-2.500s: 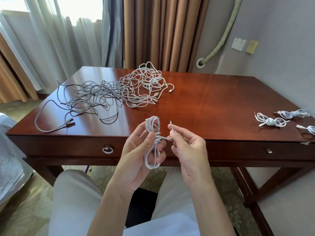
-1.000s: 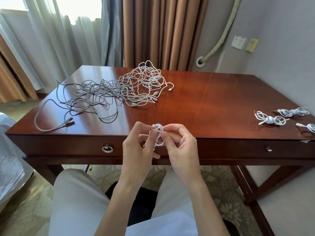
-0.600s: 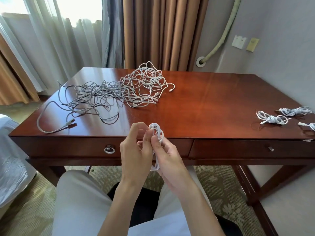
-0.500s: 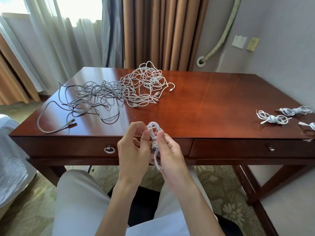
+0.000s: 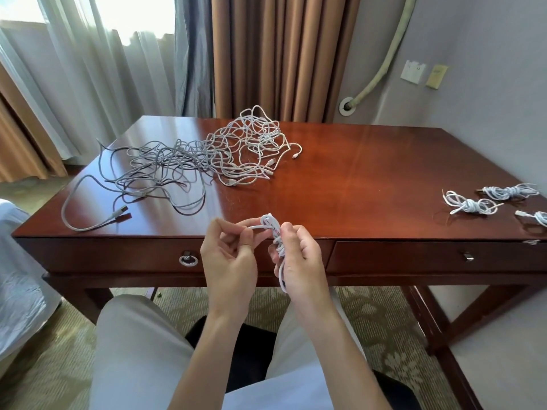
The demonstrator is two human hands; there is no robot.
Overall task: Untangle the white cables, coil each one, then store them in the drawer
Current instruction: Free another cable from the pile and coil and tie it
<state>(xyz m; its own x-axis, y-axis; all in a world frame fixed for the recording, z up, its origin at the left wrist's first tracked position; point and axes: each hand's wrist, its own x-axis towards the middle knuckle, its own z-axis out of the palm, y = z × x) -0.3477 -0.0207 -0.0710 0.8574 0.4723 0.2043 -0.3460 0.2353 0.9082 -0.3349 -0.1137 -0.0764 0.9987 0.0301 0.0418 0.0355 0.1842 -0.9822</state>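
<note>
— Where is the coiled cable [image 5: 275,238]?
— Near the table [image 5: 370,179] edge. Right hand [image 5: 299,261] grips the coil; left hand [image 5: 231,258] pinches its loose end.
— She should pull the end snug.

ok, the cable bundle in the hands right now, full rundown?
The coiled white cable is thin, smooth-looking cord wound into a small upright bundle with wraps round its middle. It is held in the air at the desk's front edge. The right hand grips the bundle; the left hand pinches a free strand running left from its top.
</note>
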